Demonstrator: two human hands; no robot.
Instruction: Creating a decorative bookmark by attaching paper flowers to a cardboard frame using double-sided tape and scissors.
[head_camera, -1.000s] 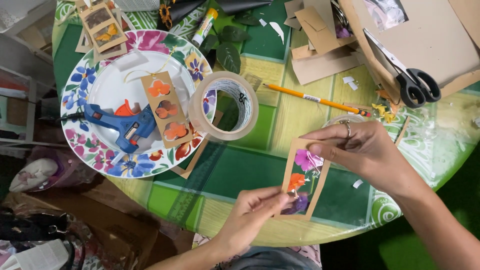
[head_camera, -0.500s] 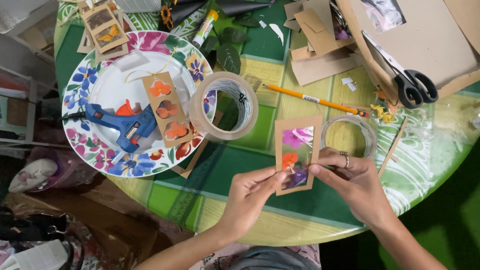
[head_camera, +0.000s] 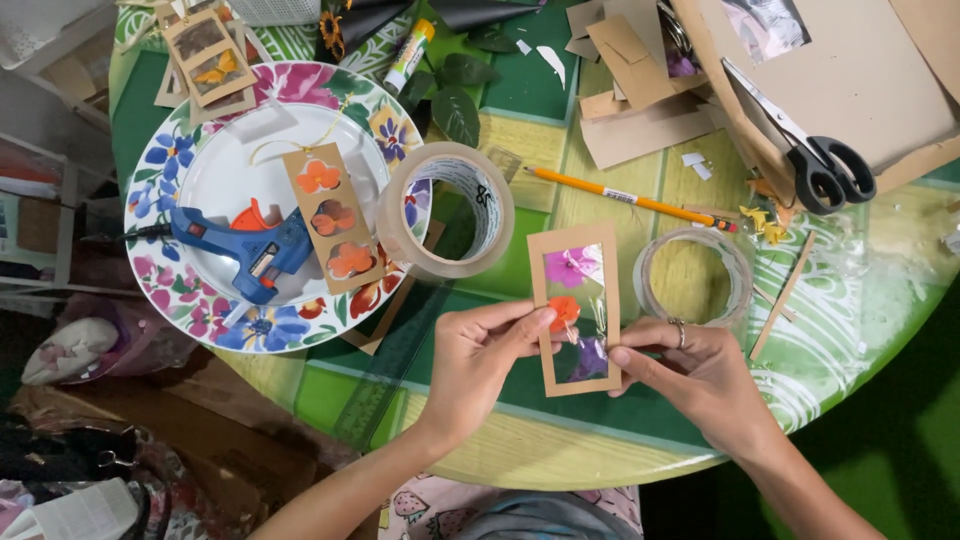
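Since half a second ago, we find our left hand (head_camera: 480, 365) and right hand (head_camera: 700, 375) pinching the rectangular cardboard bookmark (head_camera: 575, 308) (clear window, pressed flowers) lower, edges between fingertips.

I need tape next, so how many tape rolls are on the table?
2. A brown tape roll stands against the floral plate; a clear tape roll lies flat just above the right hand. Others may be hidden under the cardboard scraps.
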